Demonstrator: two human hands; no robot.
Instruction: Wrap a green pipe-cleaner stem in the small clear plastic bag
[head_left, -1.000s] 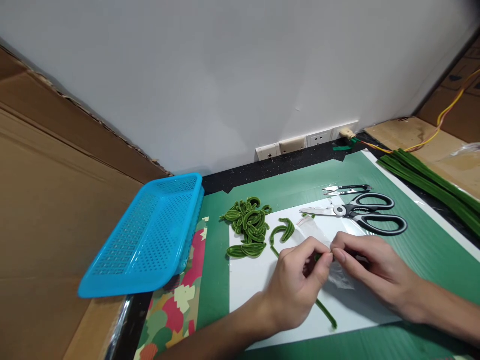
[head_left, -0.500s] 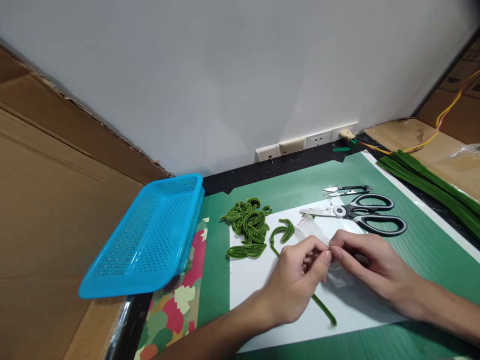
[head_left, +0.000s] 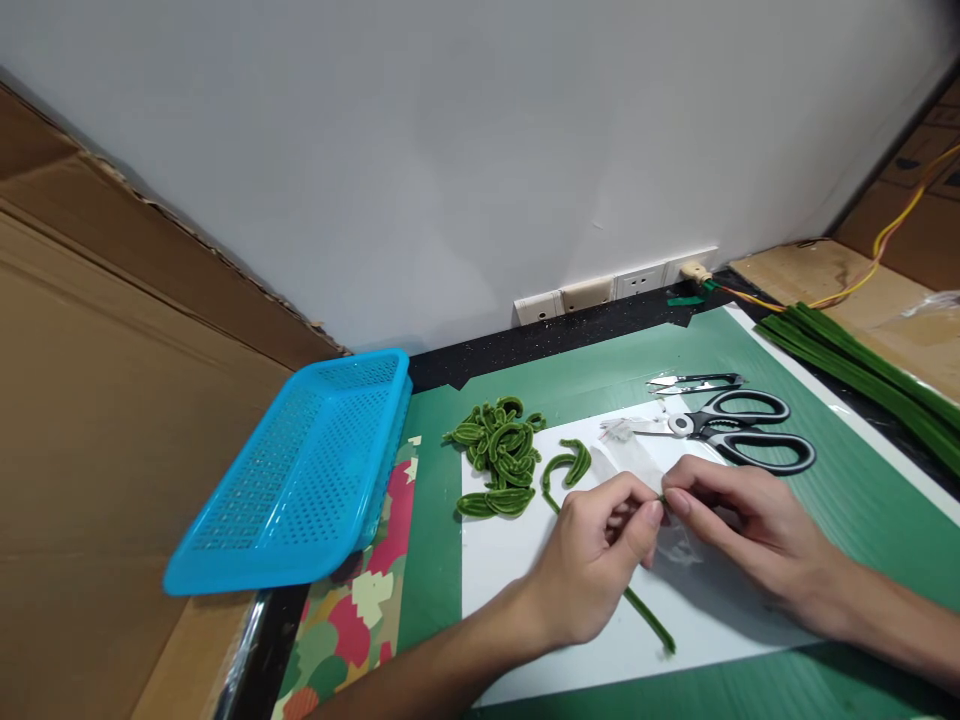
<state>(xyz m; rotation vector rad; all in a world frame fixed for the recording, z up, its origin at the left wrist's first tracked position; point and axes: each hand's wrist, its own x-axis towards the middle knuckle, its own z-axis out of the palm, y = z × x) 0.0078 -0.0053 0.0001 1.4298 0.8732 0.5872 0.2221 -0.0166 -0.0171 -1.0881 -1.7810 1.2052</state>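
My left hand (head_left: 592, 560) and my right hand (head_left: 757, 530) meet fingertip to fingertip over a white sheet (head_left: 502, 590). Between the pinched thumbs and forefingers shows a tiny bit of green pipe cleaner (head_left: 661, 497); the rest of it is hidden by my fingers. Under my left hand runs a longer green pipe cleaner stem (head_left: 651, 622) with a curled upper end (head_left: 576, 462). A clear plastic bag (head_left: 630, 458) lies just beyond my fingers, partly beneath the scissors (head_left: 720, 425). To the left is a pile of looped green pipe cleaner pieces (head_left: 499, 440).
Small thread snips (head_left: 697, 382) lie behind the scissors. A blue perforated basket (head_left: 292, 480) stands at the left, near cardboard (head_left: 112, 450). Long green pipe cleaners (head_left: 862, 365) lie at the right. Wall sockets (head_left: 589, 294) and a plugged-in cable (head_left: 750, 295) are at the back.
A tiny green bit now shows between my fingertips. The plastic bag's top edge looks shifted near the scissor blades. My hands have hardly moved; the view has shifted slightly.
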